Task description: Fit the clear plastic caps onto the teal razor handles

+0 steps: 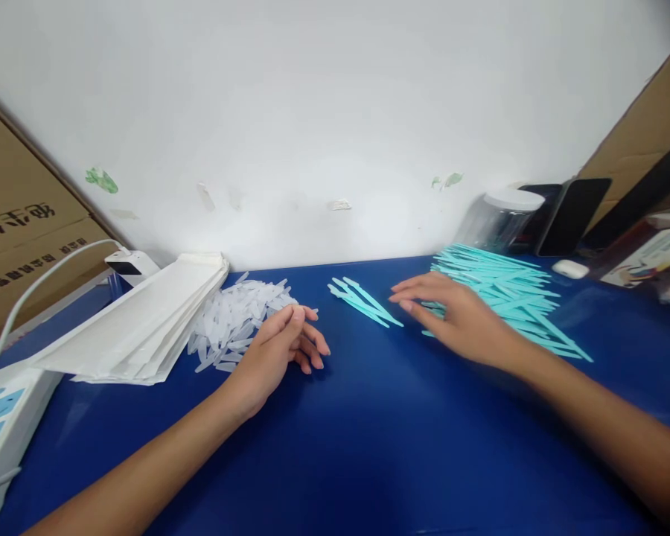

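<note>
Blue tabletop (335,454) met a white wall (313,112). Left hand (273,346) curled loosely beside translucent strips (228,320); couldn't tell if it pinched one. Right hand (458,316), thumb and fingers slightly parted, hid part of the turquoise pile (508,283), near a few loose sticks (360,305). Risk judged: low sweep snagging the pile's crossed pieces, scattering both groups.

Slim turquoise sticks (359,304) are lying slanted near the frame's centre; a turquoise heap (496,286) is sprawling at right; translucent whitish strips (231,318) are lying jumbled centre-left.
</note>
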A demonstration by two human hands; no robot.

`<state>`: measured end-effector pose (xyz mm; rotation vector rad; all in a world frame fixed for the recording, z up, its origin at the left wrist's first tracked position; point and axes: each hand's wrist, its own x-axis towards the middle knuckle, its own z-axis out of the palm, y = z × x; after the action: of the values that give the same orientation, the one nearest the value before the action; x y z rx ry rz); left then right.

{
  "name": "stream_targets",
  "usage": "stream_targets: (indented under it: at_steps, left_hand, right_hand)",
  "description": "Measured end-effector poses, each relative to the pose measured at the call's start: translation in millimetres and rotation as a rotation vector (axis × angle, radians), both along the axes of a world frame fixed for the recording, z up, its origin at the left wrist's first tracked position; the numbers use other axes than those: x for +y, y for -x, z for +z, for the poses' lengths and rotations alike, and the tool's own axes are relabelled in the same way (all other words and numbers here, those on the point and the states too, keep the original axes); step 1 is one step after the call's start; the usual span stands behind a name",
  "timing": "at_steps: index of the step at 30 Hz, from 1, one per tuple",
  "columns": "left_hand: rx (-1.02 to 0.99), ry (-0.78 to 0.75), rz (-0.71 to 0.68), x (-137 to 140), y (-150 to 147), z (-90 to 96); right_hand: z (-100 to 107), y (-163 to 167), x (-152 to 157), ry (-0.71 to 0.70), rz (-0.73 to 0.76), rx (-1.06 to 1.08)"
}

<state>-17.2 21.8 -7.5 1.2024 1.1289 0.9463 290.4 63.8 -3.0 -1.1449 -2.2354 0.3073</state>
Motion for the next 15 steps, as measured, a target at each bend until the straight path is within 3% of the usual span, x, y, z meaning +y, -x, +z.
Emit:
stream_targets:
  at_steps: [5, 7, 10, 15]
  left_hand:
    - [-0.09, 0.023, 0.043, 1, 1, -0.8]
    - [-0.114, 0.016, 0.049, 2, 1, -1.0]
    - [-0.065, -0.012, 0.035, 2, 1, 0.5]
    - [0.062, -0.097, -0.029, 1, 2, 2.3]
  right_hand:
    - [20, -58, 26, -0.206, -0.351, -0.312]
    - [23, -87, 37, -0.171, -0.464, -0.505]
    - [23, -120, 49, -0.058, -0.61, -0.612]
    - [25, -134, 53, 0.095, -0.607, -0.591]
